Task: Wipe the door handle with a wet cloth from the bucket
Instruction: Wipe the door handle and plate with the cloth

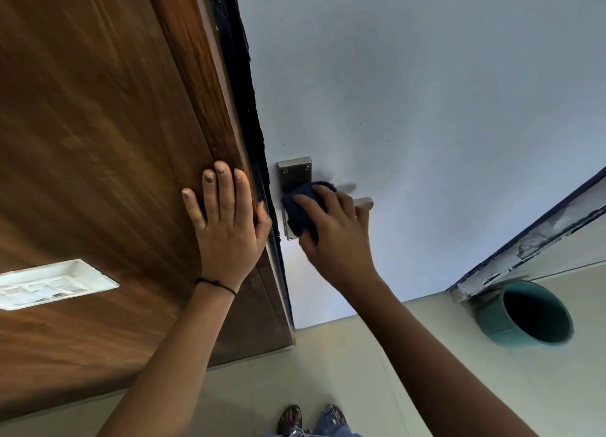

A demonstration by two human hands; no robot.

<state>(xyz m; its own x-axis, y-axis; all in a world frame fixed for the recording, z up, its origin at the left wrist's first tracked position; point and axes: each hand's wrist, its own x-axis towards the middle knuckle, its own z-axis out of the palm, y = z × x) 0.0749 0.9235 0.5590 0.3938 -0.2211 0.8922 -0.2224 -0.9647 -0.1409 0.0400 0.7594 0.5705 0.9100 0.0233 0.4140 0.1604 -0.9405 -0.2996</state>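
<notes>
A silver door handle [364,204] on a metal backplate [294,171] is fixed to a pale blue door [410,108]. My right hand [337,230] presses a dark blue cloth [300,207] against the lever and plate; only the lever's tip shows past my fingers. My left hand [226,220] lies flat with fingers spread on the brown wooden panel [98,141] next to the door's dark edge. A teal bucket [524,315] stands on the floor at the lower right; its inside is dark.
A white switch plate [49,284] is set in the wooden panel at the left. A chipped blue-white door frame [531,240] runs diagonally above the bucket. The floor [328,371] is pale tile, and my feet in sandals [311,420] are at the bottom.
</notes>
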